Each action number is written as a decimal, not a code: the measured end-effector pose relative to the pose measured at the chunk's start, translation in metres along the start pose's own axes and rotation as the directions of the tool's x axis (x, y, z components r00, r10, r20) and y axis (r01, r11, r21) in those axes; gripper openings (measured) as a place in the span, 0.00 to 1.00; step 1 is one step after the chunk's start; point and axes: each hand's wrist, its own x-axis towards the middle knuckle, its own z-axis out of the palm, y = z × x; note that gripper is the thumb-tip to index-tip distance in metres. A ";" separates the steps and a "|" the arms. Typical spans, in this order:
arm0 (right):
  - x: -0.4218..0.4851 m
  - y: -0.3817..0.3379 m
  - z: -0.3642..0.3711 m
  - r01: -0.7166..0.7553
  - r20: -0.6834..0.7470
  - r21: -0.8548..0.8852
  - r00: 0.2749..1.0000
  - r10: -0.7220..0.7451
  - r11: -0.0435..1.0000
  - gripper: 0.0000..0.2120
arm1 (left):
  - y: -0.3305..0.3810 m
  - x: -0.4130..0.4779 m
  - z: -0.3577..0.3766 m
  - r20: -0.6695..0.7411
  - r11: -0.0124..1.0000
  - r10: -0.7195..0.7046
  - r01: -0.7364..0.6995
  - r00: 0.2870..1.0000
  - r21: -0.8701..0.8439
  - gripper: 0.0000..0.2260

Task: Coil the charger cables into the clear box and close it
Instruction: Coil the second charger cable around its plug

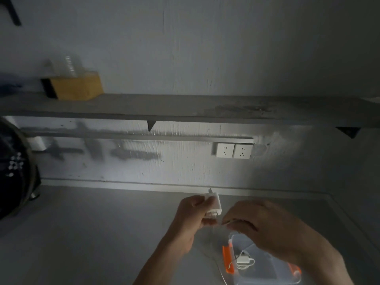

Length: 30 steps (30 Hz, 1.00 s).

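Observation:
My left hand [192,214] grips a white charger adapter [213,203] held up over the grey counter, prongs pointing away. My right hand [265,225] pinches the thin white cable [227,223] right at the adapter's lower end. The cable trails down, faint and blurred, toward the counter. Below my right wrist sits the clear box [261,270] with orange latches [228,260]; it is open. A second white charger with a coiled cable [243,261] lies inside it. My right forearm hides the box's right part.
Two white wall sockets [233,151] sit on the wall above the counter. A long shelf [185,109] carries a wooden box [76,85] at the left. A dark round appliance [14,169] stands at the left edge. The scene is dim.

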 end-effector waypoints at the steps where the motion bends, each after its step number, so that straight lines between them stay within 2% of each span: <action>1: 0.003 0.003 -0.001 0.006 -0.047 -0.002 0.999 -0.006 1.000 0.11 | -0.001 -0.001 -0.001 0.003 0.999 0.019 -0.019 1.000 0.034 0.08; 4: 0.018 0.017 -0.011 0.043 -0.223 0.104 0.975 -0.019 0.994 0.06 | -0.004 -0.008 0.002 0.067 0.969 0.156 -0.166 0.986 0.184 0.06; 7: 0.031 0.027 -0.015 0.086 -0.305 0.238 0.952 -0.010 0.968 0.05 | 0.000 -0.013 0.009 0.064 0.901 0.309 -0.313 0.949 0.301 0.04; 11: 0.033 0.041 -0.006 0.102 -0.360 0.425 0.931 0.065 0.899 0.05 | 0.009 -0.014 0.013 0.095 0.896 0.309 -0.323 0.946 0.305 0.07; 15: 0.033 0.047 -0.001 0.147 -0.366 0.338 0.931 -0.014 0.930 0.04 | 0.008 -0.014 0.012 0.093 0.842 0.280 -0.292 0.955 0.454 0.11; 19: 0.038 0.051 -0.004 0.236 -0.408 0.305 0.908 -0.098 0.923 0.04 | 0.009 -0.017 0.014 0.085 0.726 0.371 -0.346 0.925 0.594 0.13; 22: 0.040 0.065 -0.002 0.225 -0.404 0.359 0.912 -0.066 0.906 0.06 | 0.013 -0.020 0.014 0.098 0.704 0.385 -0.360 0.918 0.612 0.14; 26: 0.042 0.074 0.016 0.154 -0.259 0.659 0.966 0.029 0.736 0.11 | 0.018 -0.017 0.007 0.132 0.691 0.309 -0.317 0.942 0.649 0.14; 30: 0.041 0.082 0.023 0.183 -0.251 0.797 0.967 0.039 0.576 0.06 | 0.022 -0.018 0.006 0.175 0.644 0.267 -0.310 0.948 0.700 0.13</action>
